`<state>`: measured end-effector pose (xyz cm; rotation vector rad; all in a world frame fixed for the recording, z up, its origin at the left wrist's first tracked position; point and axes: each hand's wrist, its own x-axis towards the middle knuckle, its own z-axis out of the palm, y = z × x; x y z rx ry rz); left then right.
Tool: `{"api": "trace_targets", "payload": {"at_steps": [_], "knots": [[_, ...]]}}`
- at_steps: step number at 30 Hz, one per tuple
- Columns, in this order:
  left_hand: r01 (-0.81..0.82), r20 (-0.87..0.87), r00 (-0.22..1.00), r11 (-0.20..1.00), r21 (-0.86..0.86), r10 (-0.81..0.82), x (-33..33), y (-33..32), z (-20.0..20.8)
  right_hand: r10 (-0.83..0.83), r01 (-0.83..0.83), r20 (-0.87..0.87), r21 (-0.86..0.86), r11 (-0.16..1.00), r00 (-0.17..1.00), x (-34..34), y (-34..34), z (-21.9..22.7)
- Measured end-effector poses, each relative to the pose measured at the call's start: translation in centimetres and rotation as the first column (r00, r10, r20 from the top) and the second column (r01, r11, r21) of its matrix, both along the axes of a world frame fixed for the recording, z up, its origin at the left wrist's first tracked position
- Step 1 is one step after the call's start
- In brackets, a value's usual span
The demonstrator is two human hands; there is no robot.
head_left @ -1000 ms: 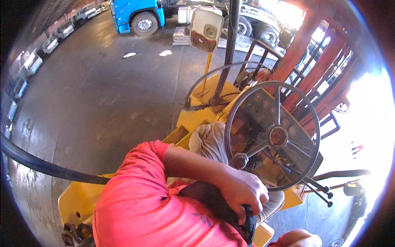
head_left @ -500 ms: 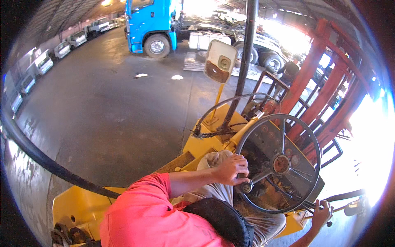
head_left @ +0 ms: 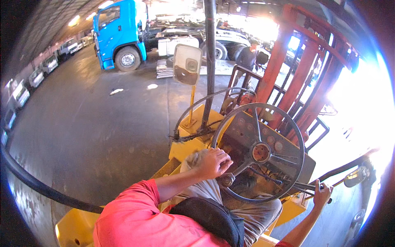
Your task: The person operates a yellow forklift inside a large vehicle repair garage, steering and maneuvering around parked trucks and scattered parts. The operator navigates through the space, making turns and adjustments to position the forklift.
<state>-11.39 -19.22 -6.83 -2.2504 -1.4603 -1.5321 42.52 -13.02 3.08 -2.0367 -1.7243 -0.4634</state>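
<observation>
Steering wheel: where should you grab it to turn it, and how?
Probably by the chunky knob at the lower left of the steering wheel, coming from the person's left with the left hand, which is right next to it. The knob stands out from the thin, round rim, so a hand could likely cup it from above.

The steering wheel point(head_left: 261, 152) bars the left hand point(head_left: 215, 163) from the dashboard point(head_left: 242, 133)'s left edge; gaps open between its spokes point(head_left: 242, 167).

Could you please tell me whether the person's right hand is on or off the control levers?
On: the right hand is curled over the ends of the control levers beside the steering wheel.
</observation>
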Motion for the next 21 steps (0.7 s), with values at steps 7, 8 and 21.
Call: {"api": "trace_targets", "payload": {"at_steps": [7,8,21], "knots": [[0.091,0.227,0.970,0.996,-0.024,-0.083,4.0,2.6,2.6,0.126,-0.111,-0.058,0.221,0.969,0.990,4.6,0.0,-3.9],[0.172,0.278,0.945,0.985,0.017,-0.170,5.6,2.8,3.0,0.196,-0.168,-0.135,0.196,0.966,0.971,6.8,0.8,-5.6],[0.630,-0.032,0.742,0.712,-0.311,-0.670,4.4,-2.0,3.9,-0.056,0.071,-0.230,0.054,0.996,0.972,-3.0,-0.9,-0.3]]}}
